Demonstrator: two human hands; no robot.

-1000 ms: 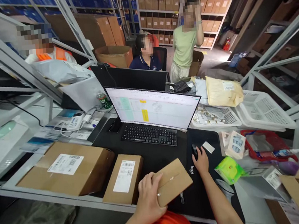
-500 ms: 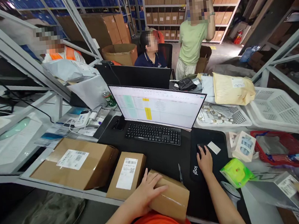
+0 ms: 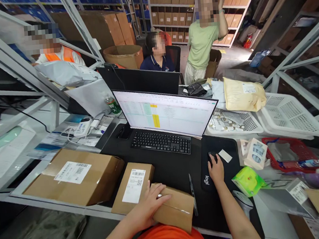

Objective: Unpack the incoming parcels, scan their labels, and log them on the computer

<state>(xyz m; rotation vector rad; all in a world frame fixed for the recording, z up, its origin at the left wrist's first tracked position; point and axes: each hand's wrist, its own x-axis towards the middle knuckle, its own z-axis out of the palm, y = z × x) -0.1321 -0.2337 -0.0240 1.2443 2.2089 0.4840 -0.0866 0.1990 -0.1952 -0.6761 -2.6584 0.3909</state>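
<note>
My left hand (image 3: pixel 150 206) lies over the left end of a small brown cardboard box (image 3: pixel 178 207), holding it at the desk's front edge against my orange top. A ring shows on one finger. Its thumb side and palm are partly hidden from me. My right hand (image 3: pixel 216 169) is curled over a black computer mouse (image 3: pixel 213 154) on the black mouse pad (image 3: pixel 232 170). Between the small box and the pad lies a slim knife-like tool (image 3: pixel 193 194). Left of my left hand is a labelled carton (image 3: pixel 143 173), beside a larger labelled carton (image 3: pixel 97 177).
A monitor (image 3: pixel 170 111) with a spreadsheet stands behind the keyboard (image 3: pixel 161 141). On the right are a green packet (image 3: pixel 248 180), a scanner-like device (image 3: pixel 243 201), a red basket (image 3: pixel 293 154) and white baskets (image 3: pixel 290 115). Several people are beyond the desk.
The small box has shifted slightly left and lies flatter, uncovering more of the knife-like tool. My left hand moved with it. My right hand stays on the mouse. The view has shifted slightly.
</note>
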